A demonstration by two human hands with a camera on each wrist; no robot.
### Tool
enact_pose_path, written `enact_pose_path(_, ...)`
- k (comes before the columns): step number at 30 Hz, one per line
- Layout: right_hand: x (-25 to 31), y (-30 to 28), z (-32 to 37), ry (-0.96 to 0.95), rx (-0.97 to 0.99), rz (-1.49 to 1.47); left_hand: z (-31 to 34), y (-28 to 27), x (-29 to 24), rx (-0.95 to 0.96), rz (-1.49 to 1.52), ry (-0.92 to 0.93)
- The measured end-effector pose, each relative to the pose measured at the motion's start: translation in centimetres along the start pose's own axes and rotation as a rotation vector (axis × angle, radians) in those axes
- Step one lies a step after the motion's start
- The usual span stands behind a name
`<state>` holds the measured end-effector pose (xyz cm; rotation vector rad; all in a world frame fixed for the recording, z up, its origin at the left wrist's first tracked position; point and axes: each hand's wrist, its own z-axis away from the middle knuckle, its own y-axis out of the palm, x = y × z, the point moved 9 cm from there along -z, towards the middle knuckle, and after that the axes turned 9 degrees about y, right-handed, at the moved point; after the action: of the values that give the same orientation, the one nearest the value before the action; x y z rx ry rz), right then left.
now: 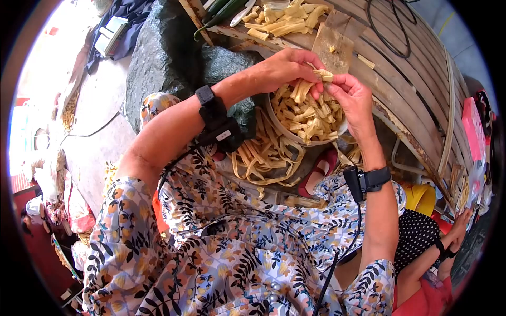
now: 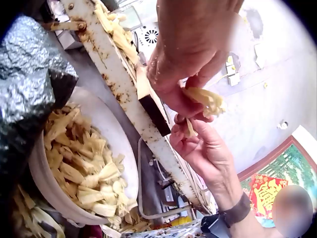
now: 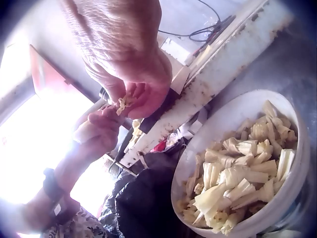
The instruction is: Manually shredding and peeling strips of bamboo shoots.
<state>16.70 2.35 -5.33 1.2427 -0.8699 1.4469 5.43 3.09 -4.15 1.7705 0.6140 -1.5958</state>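
Over the white bucket (image 1: 274, 113), both hands meet at a pale yellow folded strip (image 1: 325, 75). My left hand (image 1: 292, 69) grips it with curled fingers; in the left wrist view the folded strip (image 2: 210, 100) sticks out from that hand (image 2: 185, 64). Thumb and fingers of my right hand (image 1: 354, 100) pinch its other side, seen also in the right wrist view, where a small end (image 3: 125, 103) shows by the right hand (image 3: 131, 64). Beneath, folded yellow pieces (image 1: 311, 113) fill the bucket.
A small wooden board (image 1: 333, 46) lies on the slatted bench (image 1: 400, 87), with more yellow pieces (image 1: 284, 21) and green vegetables (image 1: 224, 11) beside it. Dark plastic (image 1: 158, 52) stands left of the bucket. Long strips (image 1: 269, 155) lie below it. Another person's arm (image 1: 427, 258) shows at lower right.
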Motion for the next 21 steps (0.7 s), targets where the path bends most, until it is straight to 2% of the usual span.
enact_pose_path(2, -0.4, -0.2, 0.0, 0.054, -0.012, -0.031, -0.4, -0.8, 1.7, -0.080, 0.052, -0.007)
enact_pose_path(5, -0.4, -0.3, 0.1, 0.115, -0.009, 0.049, 0.2, 0.2, -0.3, -0.023, -0.071, -0.008)
enact_pose_path(8, -1.0, 0.5, -0.1, 0.062, 0.004, 0.139, -0.5, 0.1, -0.4, -0.009, -0.388, 0.026)
enact_pose_path(12, -0.6, 0.4, -0.2, 0.051, -0.010, 0.166, -0.8, -0.6, 0.6, -0.114, -0.097, 0.067)
enact_pose_path(15, 0.0, 0.6, -0.1, -0.002, 0.004, 0.172, -0.9, -1.3, 1.1, -0.142, -0.047, 0.028)
enact_pose_path(18, -0.2, 0.7, -0.1, -0.021, 0.021, 0.110, -0.8, -1.8, 1.3, -0.207, -0.143, -0.033)
enact_pose_path(21, 1.2, -0.2, 0.5, -0.061, -0.018, 0.037, -0.7, -0.4, 0.8, -0.048, 0.263, -0.053)
